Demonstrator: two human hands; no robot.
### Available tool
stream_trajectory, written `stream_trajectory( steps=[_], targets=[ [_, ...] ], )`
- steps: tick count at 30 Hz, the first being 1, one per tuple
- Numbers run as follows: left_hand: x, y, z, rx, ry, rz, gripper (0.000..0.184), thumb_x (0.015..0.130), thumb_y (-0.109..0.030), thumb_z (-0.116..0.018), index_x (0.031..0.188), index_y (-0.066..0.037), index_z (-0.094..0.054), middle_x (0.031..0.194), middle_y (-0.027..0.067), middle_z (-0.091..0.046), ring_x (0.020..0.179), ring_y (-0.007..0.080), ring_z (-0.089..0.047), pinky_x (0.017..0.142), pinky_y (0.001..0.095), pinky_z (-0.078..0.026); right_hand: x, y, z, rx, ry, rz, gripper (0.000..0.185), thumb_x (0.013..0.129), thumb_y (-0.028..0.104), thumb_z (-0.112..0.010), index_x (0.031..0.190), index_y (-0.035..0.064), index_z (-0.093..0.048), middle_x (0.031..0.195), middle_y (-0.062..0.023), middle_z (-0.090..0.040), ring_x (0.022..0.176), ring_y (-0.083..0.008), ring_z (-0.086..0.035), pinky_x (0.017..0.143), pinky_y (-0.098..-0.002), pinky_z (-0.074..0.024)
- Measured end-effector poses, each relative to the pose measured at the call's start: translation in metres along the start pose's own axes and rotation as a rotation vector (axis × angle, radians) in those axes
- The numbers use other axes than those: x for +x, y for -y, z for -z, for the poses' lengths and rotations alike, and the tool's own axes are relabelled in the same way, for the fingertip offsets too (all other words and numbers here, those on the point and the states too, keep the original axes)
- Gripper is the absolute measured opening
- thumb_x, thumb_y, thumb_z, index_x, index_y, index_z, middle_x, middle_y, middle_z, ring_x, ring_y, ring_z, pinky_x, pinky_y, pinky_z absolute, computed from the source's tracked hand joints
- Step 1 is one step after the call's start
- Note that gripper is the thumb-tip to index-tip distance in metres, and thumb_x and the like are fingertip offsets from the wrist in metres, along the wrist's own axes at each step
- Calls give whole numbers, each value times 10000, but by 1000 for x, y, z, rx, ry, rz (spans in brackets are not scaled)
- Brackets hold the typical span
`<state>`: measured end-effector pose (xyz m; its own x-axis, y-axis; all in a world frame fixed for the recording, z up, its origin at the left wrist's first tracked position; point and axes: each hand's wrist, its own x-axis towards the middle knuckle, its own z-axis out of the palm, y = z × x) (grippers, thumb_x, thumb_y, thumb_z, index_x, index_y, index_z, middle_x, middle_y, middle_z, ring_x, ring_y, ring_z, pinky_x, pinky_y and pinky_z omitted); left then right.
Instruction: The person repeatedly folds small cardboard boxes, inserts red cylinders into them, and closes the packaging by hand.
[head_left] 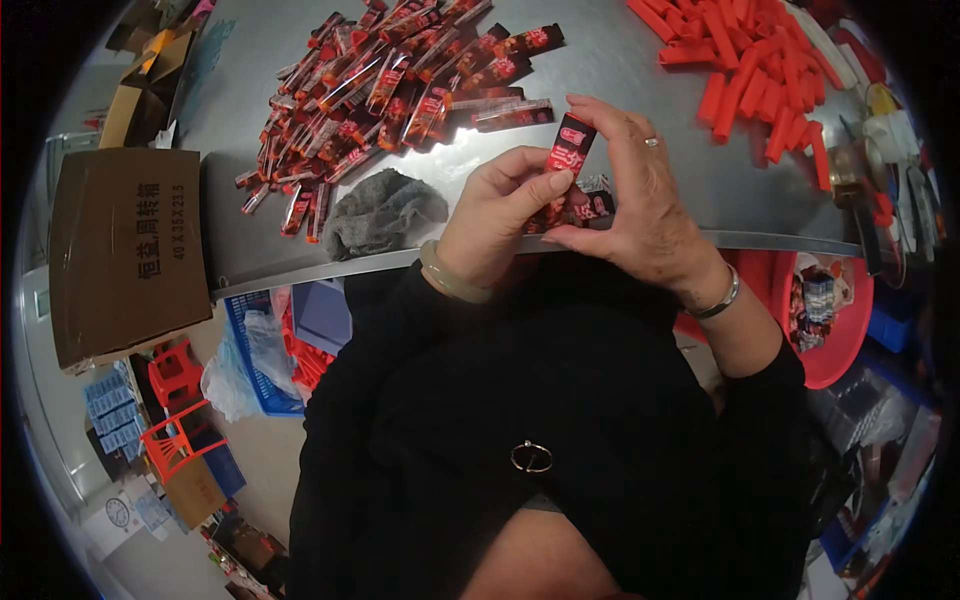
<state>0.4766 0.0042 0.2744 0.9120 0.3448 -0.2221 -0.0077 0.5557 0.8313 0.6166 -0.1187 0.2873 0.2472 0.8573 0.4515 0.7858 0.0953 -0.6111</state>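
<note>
Between my two hands, near the front edge of the metal table (300,262), a small dark box with red and pink print (568,150) stands tilted. My left hand (490,215) pinches it with thumb and fingers. My right hand (655,195) is curved around the box's right side, its index fingertip at the top end and its thumb low near the table edge. Another small printed pack (596,205) lies between my hands. A grey cloth (380,215) rests left of my left hand. Behind it is a heap of similar wrapped boxes (375,75).
Red-orange empty-looking sleeves (745,75) are piled at the back right. A cardboard box (130,255) stands at the left. Tools (895,170) crowd the right edge. Below the table are a blue basket (250,350), a red basin (850,340) and red stools (175,375).
</note>
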Motion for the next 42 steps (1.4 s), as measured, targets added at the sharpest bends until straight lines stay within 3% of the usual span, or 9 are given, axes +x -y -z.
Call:
stream_trajectory(
  steps=[2,11,18,23,33,35,38,40,42],
  targets=[
    [-1,1,0,43,-10,7,254,941,-208,-617,1136,-45,-609,917,33,-652,835,116,-619,758,272,-514,-1,-2,-5,-54,-27,45,976,610,263,-848,1393,60,-303,1333,-149,-448,1222,-321,-437,1034,-437,-304],
    [-5,-1,-7,-113,-46,73,206,923,-134,-636,1081,-6,-602,880,72,-662,811,135,-646,746,266,-534,1,4,-3,-39,-24,44,920,572,148,-840,1349,14,-367,1387,-154,-450,1220,-321,-458,1052,-412,-348],
    [-3,4,-8,-130,-32,-34,216,896,-66,-657,1093,-13,-588,908,63,-664,832,132,-651,744,261,-535,-2,-1,-6,-48,-24,84,994,625,268,-846,1407,27,-282,1367,-189,-423,1254,-348,-421,1086,-454,-274],
    [-4,-2,1,-78,45,-71,291,874,-84,-686,1143,-53,-579,991,45,-676,871,125,-644,772,275,-524,3,-8,18,135,-30,-41,1093,571,262,-887,1445,25,-276,1397,-165,-438,1271,-317,-439,1070,-422,-348],
    [17,-88,79,702,-319,-370,270,799,-19,-745,1029,-29,-605,887,36,-677,767,72,-623,658,213,-490,12,-149,91,-456,-104,-259,421,855,192,-673,1224,22,-561,1247,-123,-571,1184,-281,-510,1019,-376,-388],
    [32,-126,142,902,-394,-661,273,813,-61,-749,1039,-19,-602,882,29,-674,723,71,-611,599,219,-470,17,-173,100,-553,-157,-201,336,860,150,-648,1169,36,-586,1150,-120,-598,1092,-322,-527,947,-406,-418],
    [33,-179,186,1318,-660,-763,314,803,-106,-757,1070,-41,-604,838,33,-668,730,155,-619,634,293,-487,26,-178,100,-592,-47,-37,291,840,98,-631,1124,44,-593,1104,-115,-588,1030,-333,-527,894,-427,-429],
    [29,-194,184,2028,-824,-754,352,771,-147,-775,1075,-66,-617,856,69,-654,793,254,-613,725,372,-496,28,-182,92,-729,-9,40,266,859,104,-629,1117,47,-600,1064,-112,-605,988,-293,-559,873,-402,-454],
    [36,-174,163,2161,-819,-1011,357,747,-167,-785,1054,-74,-628,898,106,-633,841,317,-590,786,425,-481,36,-181,84,-862,30,117,241,878,109,-628,1110,51,-607,1023,-109,-622,947,-254,-592,851,-377,-479]
  ],
)
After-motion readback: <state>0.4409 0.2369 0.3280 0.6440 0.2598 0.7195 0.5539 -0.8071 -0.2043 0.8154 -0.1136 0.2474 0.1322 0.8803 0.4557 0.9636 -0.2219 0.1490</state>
